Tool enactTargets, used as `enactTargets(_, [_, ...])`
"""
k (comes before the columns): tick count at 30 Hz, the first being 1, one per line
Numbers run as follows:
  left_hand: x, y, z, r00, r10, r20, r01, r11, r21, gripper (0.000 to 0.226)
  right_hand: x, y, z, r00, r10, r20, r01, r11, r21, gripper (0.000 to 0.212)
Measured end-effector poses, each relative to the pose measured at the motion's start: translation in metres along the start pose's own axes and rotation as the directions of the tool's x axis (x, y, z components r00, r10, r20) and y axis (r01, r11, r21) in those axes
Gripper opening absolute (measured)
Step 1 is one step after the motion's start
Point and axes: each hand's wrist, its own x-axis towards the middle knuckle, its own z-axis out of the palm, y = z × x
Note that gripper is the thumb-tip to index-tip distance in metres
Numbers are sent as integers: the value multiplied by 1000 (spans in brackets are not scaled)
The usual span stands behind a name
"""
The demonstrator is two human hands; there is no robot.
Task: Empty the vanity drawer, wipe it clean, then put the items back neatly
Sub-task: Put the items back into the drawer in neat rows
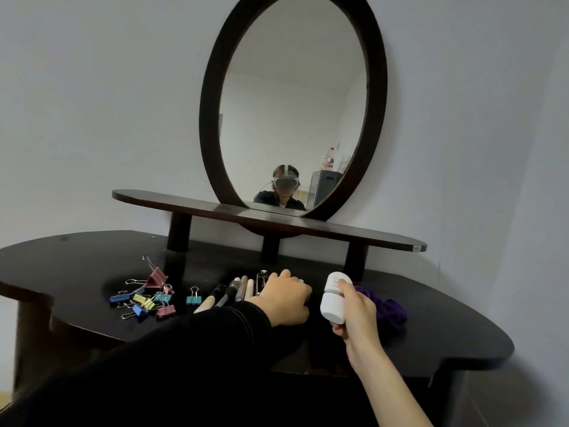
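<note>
On the dark vanity top (437, 322) my right hand (357, 309) grips a white bottle (334, 298) with a grey band, held upright just above the surface. To its left, my left hand (283, 298) lies knuckles up at the right end of a row of brushes and sticks (237, 291). Its fingers bend down over something I cannot make out. A purple cloth (389, 308) is bunched up right behind my right hand. I cannot make out the drawer under the front edge, behind my arms.
Several coloured binder clips (147, 295) lie scattered on the left of the top, with one teal clip (193, 298) apart from them. A low shelf on posts (369, 234) and an oval mirror (292, 103) stand at the back against the wall.
</note>
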Motion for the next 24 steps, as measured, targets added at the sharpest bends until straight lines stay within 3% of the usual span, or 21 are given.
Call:
enactTargets(3, [-1,9,2,1000,1,-27,-1,1000,-4,34,0,0,0,1000,-3,-21,4,1000,25,22])
enactTargets(7, [-3,11,0,996,-84,-41,76,983,-166,29,-3,-1,-6,997,13,-72,-1,987,160,23])
enactTargets(12, [-15,6,-2,935,-203,-292,77,917,-390,34,-7,-1,-7,996,5,-85,12,982,188,23])
enactTargets(14, [-24,3,-10,900,-310,-307,58,782,-620,29,-9,-2,-7,996,-10,-83,24,987,159,22])
enactTargets(17, [-44,2,-27,886,-429,-176,-9,364,-931,24,-9,-1,-6,996,-26,-80,33,995,92,20])
enactTargets(20, [-77,0,-37,905,-419,-66,-85,-26,-996,26,-15,-2,-2,998,-22,-52,25,998,54,19])
enactTargets(22, [-106,-2,-36,922,-383,-60,-127,-152,-980,27,-25,-3,1,1000,7,28,-9,998,66,18])
enactTargets(24, [-138,-2,-32,938,-338,-82,-154,-192,-969,20,-41,-3,3,993,7,117,-16,997,81,20])
